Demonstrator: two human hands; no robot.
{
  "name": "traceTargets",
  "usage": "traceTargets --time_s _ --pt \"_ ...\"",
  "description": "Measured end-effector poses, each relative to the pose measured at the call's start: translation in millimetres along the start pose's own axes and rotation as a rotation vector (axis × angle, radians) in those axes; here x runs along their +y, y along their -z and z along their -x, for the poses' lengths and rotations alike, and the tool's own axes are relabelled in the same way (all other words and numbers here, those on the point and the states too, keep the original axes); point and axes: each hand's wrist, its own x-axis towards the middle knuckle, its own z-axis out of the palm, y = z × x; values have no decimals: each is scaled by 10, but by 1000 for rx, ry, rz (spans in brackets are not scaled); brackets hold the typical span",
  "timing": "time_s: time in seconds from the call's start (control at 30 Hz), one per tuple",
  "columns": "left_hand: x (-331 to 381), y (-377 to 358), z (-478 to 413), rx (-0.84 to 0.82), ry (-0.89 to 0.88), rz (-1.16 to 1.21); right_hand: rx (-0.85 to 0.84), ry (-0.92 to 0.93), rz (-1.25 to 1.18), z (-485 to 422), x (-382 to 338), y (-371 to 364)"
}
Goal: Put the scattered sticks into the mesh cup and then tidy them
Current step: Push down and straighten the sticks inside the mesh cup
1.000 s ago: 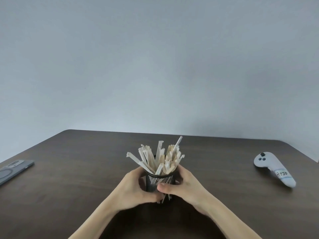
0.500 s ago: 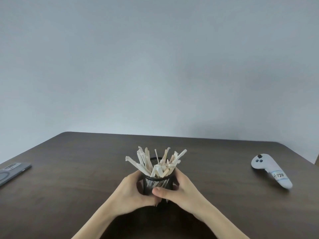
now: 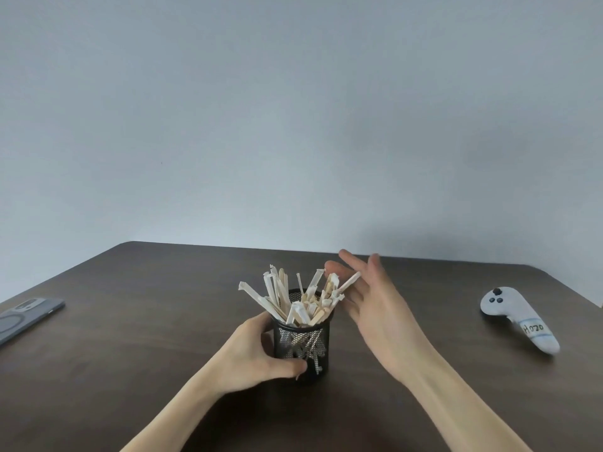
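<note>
left grip: my fingers wrapped round mesh cup
right grip: fingers spread, beside sticks
cup: upright on tabletop

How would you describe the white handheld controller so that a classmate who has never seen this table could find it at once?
Start at the dark brown table and look to its far right side, well away from the black mesh cup of sticks in the middle. There lies the controller, alone on the wood. It is the only white, curved thing, with small dark buttons and a handwritten label on its handle.
</note>
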Motion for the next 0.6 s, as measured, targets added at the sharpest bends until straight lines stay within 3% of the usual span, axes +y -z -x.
traceTargets --time_s 0.17,0.37,0.6 --pt "5 -11 10 7 4 -5 36 -30 90 -2 132 -112" --pt "12 -1 19 5 -6 -26 30 -48 -45 9 86 -98" --pt "-15 -9 14 -1 5 -26 8 3 89 5 215 -48"
